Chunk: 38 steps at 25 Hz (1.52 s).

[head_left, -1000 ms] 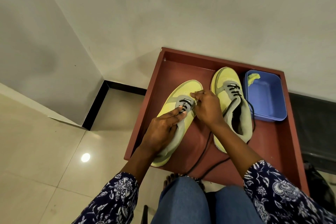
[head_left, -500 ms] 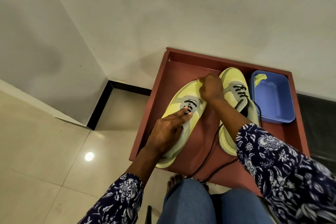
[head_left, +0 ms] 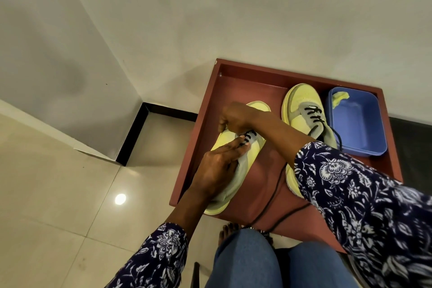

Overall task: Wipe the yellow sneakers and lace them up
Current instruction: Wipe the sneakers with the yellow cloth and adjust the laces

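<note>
A person sits before a low red-brown tray (head_left: 205,110) set against a white wall. Two yellow sneakers lie on it. The left hand (head_left: 217,166) rests with straight fingers on the near sneaker (head_left: 233,184), whose heel overhangs the tray's front edge. The right hand (head_left: 236,117) is curled, pinching a black lace (head_left: 272,196) at its eyelets. The far sneaker (head_left: 301,105) sits just beside a blue tub (head_left: 357,124). No readable writing.

Low reddish-brown wooden tray-like platform (head_left: 233,82) with raised rim, on beige tiled floor (head_left: 58,194) against white wall. On it: two yellow-and-grey sneakers, left one (head_left: 240,159) and right one (head_left: 301,105), side by side; blue rectangular plastic tub (head_left: 364,128) just right of them; black lace (head_left: 268,203) trailing over front edge.
</note>
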Motion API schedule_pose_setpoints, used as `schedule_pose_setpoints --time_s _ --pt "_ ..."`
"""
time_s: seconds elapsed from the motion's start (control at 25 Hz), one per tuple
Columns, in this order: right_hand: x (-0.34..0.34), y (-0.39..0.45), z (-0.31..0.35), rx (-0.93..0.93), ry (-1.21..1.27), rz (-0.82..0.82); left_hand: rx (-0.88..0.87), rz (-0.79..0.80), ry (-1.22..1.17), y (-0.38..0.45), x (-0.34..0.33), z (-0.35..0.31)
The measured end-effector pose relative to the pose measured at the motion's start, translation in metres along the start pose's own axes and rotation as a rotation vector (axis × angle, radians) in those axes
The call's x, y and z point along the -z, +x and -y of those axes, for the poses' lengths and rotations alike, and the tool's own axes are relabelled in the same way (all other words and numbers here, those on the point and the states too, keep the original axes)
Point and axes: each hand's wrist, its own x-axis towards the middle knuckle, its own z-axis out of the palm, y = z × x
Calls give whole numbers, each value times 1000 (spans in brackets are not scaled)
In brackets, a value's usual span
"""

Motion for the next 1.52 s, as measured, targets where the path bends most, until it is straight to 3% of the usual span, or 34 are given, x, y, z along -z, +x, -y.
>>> schedule_pose_setpoints --time_s 0.12,0.28,0.6,0.96,1.24,1.52 --pt "4 0 -7 29 -31 29 10 -10 -9 0 0 0" --pt "7 -6 -35 -121 -40 -134 10 -9 10 0 0 0" --pt "-9 -22 -58 -486 345 -440 -8 -37 29 0 -1 2" --pt "-46 -52 -26 -821 646 -619 -8 -26 25 2 -3 7" --pt "-96 -67 24 -939 1028 -886 3 -7 15 2 -1 5" --pt "-126 -58 42 -1012 1132 -988 2 21 36 2 1 5"
